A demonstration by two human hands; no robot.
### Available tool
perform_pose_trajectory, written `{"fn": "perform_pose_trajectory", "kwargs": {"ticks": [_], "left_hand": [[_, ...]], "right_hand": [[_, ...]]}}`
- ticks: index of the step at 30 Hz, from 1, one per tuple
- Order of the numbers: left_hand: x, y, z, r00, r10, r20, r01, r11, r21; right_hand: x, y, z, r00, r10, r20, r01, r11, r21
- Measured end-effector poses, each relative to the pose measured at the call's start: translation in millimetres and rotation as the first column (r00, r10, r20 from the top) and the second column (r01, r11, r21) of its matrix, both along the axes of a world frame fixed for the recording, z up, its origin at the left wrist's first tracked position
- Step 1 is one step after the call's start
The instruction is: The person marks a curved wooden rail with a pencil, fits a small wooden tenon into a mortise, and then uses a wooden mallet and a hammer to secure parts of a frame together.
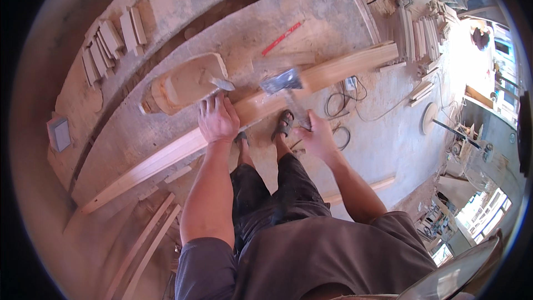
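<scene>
Near the middle of the frame, the left hand point(217, 119) lies flat and open on a long wooden plank point(244, 112). Its fingers are spread and press down on the wood. The plank runs from the lower left of the frame up to the upper right, across the edge of a dusty desk point(166, 122).

Just right of the middle, the right hand point(317, 136) is closed around the handle of a hammer point(284, 84). The hammer head is blurry and sits over the plank, a little to the right of the left hand.

Just above the left hand, a carved wooden block point(186, 83) with a rounded shape lies on the desk, close to the plank. A red pencil point(282, 38) lies higher up on the desk, near the top middle. Short wood pieces point(111, 41) are lined up in the upper left of the frame. More wooden slats point(422, 36) are stacked at the upper right.

Below the plank, the person's feet in sandals point(283, 123) stand on the floor, near some dark cables point(338, 108).
</scene>
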State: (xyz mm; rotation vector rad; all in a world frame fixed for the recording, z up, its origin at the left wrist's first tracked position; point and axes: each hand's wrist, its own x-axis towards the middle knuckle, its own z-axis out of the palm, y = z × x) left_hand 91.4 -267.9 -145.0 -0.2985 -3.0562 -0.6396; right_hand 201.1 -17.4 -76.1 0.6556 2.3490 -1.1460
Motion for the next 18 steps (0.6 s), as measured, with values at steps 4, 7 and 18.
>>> {"fn": "perform_pose_trajectory", "kwargs": {"ticks": [4, 7, 18], "left_hand": [[0.3, -1.5, 1.4, 1.000, -0.003, -0.023, 0.003, 1.000, 0.009], [3.0, -3.7, 0.7, 1.000, 0.005, 0.028, -0.005, 1.000, 0.005], [-1.6, -3.0, 0.0, 1.000, -0.019, -0.020, 0.019, 1.000, 0.016]], "right_hand": [[-51.8, 58.3, 17.4, 1.000, -0.002, -0.008, 0.002, 1.000, -0.010], [-88.3, 107.5, 11.6, 1.000, -0.019, 0.006, 0.019, 1.000, 0.001], [-167.9, 222.8, 8.6, 0.931, 0.359, -0.061, -0.270, 0.793, 0.545]]}}
